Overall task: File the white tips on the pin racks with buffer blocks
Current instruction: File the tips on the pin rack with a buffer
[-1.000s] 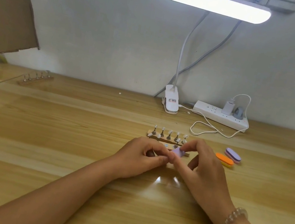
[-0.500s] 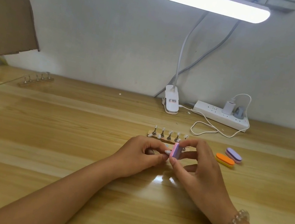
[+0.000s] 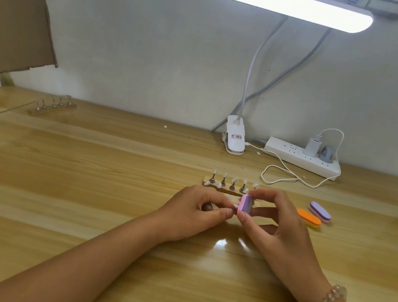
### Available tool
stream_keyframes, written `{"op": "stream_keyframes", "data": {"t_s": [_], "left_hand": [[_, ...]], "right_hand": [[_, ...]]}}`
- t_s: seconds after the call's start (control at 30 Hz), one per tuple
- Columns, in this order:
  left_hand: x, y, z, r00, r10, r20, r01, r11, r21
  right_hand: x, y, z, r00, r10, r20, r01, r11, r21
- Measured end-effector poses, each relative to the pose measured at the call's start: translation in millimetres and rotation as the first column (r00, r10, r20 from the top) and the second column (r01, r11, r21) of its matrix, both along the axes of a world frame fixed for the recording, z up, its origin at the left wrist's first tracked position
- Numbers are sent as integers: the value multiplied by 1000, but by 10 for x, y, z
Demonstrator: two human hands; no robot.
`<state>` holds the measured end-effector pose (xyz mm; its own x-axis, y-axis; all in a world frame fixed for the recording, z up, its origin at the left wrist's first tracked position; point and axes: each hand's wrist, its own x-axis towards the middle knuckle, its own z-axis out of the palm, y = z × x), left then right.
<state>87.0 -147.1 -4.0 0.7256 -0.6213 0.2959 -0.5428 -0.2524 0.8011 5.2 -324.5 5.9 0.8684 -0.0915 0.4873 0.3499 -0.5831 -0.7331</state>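
A pink and purple buffer block [image 3: 245,204] stands on edge between the thumb and fingers of my right hand [image 3: 276,224]. My left hand [image 3: 195,212] pinches a small pin with a white tip [image 3: 235,206] that touches the block's pink side. Just behind my hands lies a wooden pin rack [image 3: 229,184] with several white tips on metal pins. A second rack in front of it is mostly hidden by my fingers.
An orange buffer block [image 3: 308,218] and a purple one [image 3: 320,212] lie right of my hands. Another pin rack [image 3: 53,105] sits far back left. A clip lamp [image 3: 233,139], a power strip [image 3: 302,157] and a looped white cable [image 3: 291,178] are at the back. Cardboard [image 3: 9,11] stands at left.
My right hand has turned the buffer block from lying flat to standing on edge, and it now meets the white tip held by my left hand.
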Motion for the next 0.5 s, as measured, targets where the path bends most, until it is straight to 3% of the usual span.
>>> {"op": "stream_keyframes", "data": {"t_s": [0.37,0.5], "left_hand": [[9,-8,-4,998,58,-2,-58,998,4],[-4,-18,-2,998,49,33,-51,998,44]], "right_hand": [[-40,53,-17,991,92,96,-68,973,-223],[12,10,-31,997,-10,75,20,992,-126]]}}
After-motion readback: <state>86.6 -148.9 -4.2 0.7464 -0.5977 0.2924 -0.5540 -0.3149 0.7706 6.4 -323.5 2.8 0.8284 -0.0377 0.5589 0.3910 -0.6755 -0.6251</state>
